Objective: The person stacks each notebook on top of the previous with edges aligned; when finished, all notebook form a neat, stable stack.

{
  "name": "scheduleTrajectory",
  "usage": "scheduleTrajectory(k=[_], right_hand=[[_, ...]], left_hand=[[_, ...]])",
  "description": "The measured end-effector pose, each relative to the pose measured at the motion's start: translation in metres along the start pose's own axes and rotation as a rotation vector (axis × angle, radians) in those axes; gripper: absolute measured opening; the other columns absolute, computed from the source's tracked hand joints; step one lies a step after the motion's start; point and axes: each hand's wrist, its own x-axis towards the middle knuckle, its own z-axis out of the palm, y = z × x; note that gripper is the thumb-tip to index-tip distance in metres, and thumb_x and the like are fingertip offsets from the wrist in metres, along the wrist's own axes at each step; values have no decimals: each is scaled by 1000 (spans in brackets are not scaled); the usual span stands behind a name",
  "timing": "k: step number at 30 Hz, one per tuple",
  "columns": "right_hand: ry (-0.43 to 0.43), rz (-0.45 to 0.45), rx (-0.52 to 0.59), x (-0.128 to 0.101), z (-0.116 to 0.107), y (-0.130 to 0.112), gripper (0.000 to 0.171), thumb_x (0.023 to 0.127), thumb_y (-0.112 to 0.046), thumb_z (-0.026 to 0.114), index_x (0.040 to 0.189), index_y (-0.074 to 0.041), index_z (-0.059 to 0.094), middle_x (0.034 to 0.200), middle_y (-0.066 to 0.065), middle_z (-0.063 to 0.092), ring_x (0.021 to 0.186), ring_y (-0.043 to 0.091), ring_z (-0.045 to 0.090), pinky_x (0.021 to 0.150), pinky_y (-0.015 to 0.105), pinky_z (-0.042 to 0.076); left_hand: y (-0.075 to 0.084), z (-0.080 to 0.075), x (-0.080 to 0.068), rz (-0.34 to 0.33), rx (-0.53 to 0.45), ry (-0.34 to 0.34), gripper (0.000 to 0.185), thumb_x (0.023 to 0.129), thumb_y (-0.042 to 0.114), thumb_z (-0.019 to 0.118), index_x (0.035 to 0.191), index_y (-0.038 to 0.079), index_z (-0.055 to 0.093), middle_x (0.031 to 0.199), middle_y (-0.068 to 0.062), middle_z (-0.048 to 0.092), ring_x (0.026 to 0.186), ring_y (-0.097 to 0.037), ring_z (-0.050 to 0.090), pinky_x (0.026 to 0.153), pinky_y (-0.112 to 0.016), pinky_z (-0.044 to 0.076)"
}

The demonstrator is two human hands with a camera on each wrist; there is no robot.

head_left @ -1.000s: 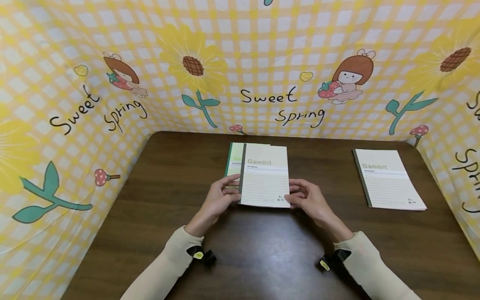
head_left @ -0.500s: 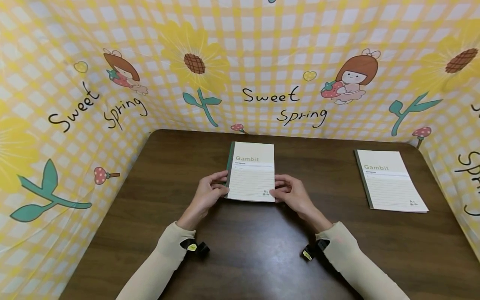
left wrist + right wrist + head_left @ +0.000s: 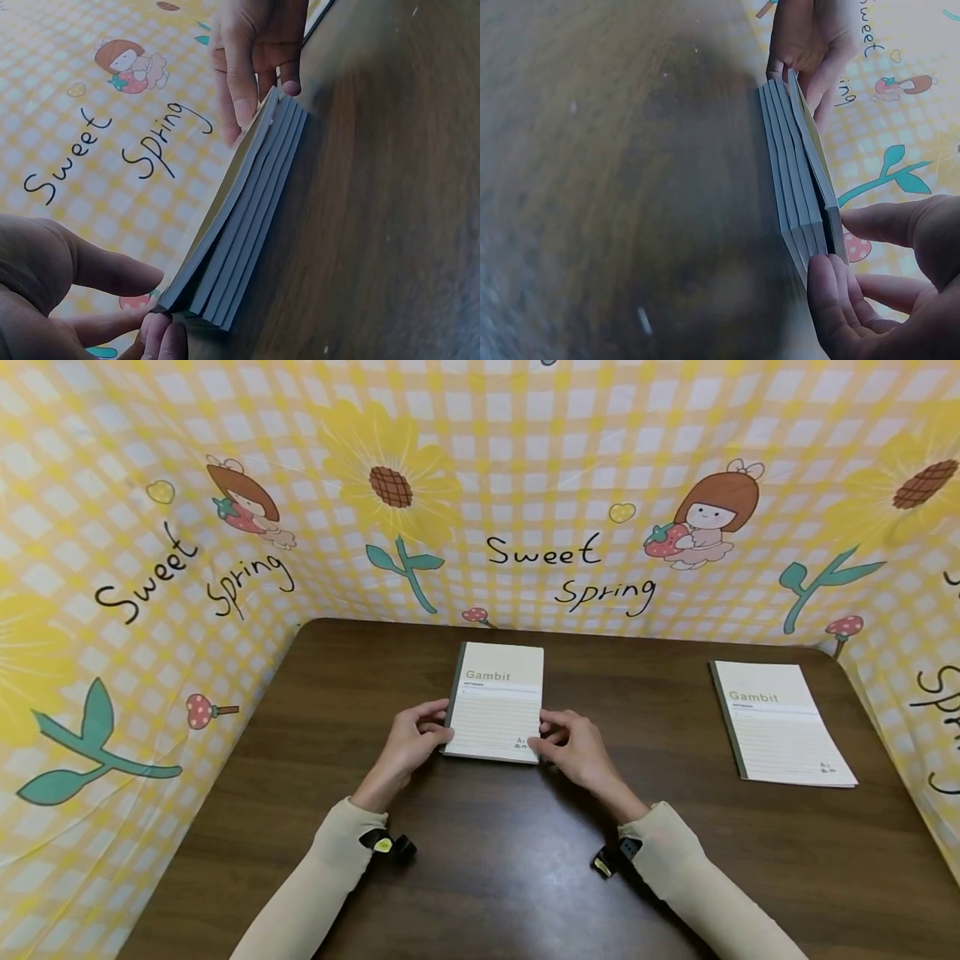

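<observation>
A white-covered "Gambit" notebook (image 3: 497, 702) with a dark spine strip lies over a stack of several notebooks (image 3: 259, 225). At its lower left corner, my left hand (image 3: 415, 737) pinches it, thumb on the cover and fingertips at the edge. The opposite corner is held the same way by my right hand (image 3: 577, 747). Both wrist views show a narrow dark gap between this top notebook and those beneath. Seen from the right wrist, the lower notebooks (image 3: 789, 172) sit evenly on one another. From the head view the top notebook hides their covers.
Another "Gambit" notebook pile (image 3: 783, 722) lies at the right of the dark wooden table (image 3: 510, 868); how many it holds cannot be told. A yellow checked cloth (image 3: 525, 468) stands upright behind and along the sides of the table.
Both hands have carried the notebook leftward over the stack. The green-edged notebook, which showed at its left, is now covered. The right-hand pile has stayed put.
</observation>
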Motion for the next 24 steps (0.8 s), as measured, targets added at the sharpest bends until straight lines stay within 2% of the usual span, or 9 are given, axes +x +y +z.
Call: scheduleTrajectory(k=[7, 16, 24], right_hand=[[27, -16, -25, -1, 3, 2, 56, 89, -17, 82, 140, -1, 65, 108, 13, 70, 87, 21, 76, 71, 21, 56], [34, -14, -29, 0, 3, 4, 55, 90, -18, 83, 139, -1, 66, 110, 13, 71, 88, 23, 75, 73, 24, 58], [22, -26, -24, 2, 3, 7, 55, 91, -20, 82, 140, -1, 65, 113, 14, 71, 89, 25, 76, 75, 29, 60]], left_hand=[[-5, 3, 5, 10, 21, -2, 53, 92, -1, 72, 144, 3, 62, 132, -22, 62, 106, -27, 65, 78, -18, 49], [-8, 5, 5, 45, 53, 9, 53, 92, -2, 72, 144, 3, 62, 132, -23, 61, 107, -30, 64, 78, -18, 49], [-8, 7, 5, 30, 32, 28, 54, 91, -4, 72, 144, 4, 62, 132, -21, 61, 108, -29, 62, 79, -20, 48]])
